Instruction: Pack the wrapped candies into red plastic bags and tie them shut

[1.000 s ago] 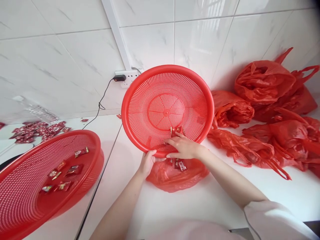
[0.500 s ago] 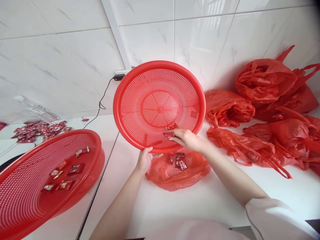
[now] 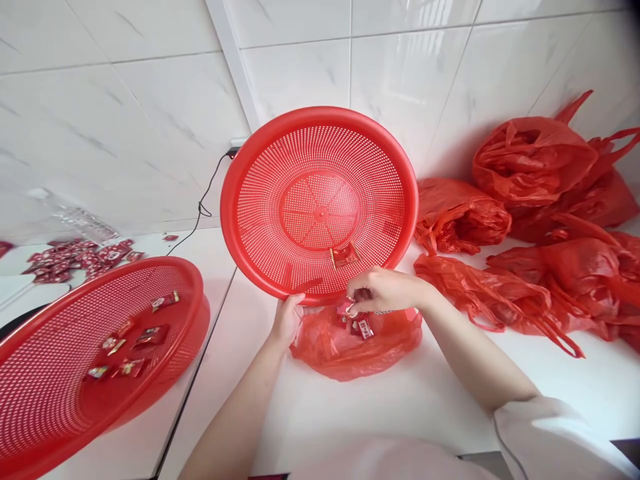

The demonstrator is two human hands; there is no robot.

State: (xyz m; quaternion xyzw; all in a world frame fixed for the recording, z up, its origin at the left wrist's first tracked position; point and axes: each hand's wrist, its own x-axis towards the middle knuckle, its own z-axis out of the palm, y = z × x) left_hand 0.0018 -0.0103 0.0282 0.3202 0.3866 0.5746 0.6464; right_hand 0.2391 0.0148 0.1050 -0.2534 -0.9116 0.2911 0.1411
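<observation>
Right hand (image 3: pixel 387 291) lowered, grip pinching packet (image 3: pixel 345 307), left hand (image 3: pixel 287 320) clasping basket (image 3: pixel 270 173)

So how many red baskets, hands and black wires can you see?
Round red plastic mesh baskets: 2, the tilted basket and the basket on the left
Bare hands: 2, left hand and right hand
Thin black cable: 1
Total: 5

- Tilted basket (image 3: pixel 320 167): red moulded plastic, perforated mesh, smooth glossy rim.
- Flat basket (image 3: pixel 60 413): same red perforated plastic.
- Open bag (image 3: pixel 350 350): thin red plastic film, crinkled, faint sheen.
- Piled bags (image 3: pixel 530 160): same film, creased and shiny.
- Sachets (image 3: pixel 363 327): glossy printed wrapper.
- Wall tiles (image 3: pixel 125 133): glazed, marble-veined, reflective.
- Tabletop (image 3: pixel 400 407): white, smooth, low sheen.
- Sleeve (image 3: pixel 550 433): white matt cloth.
</observation>
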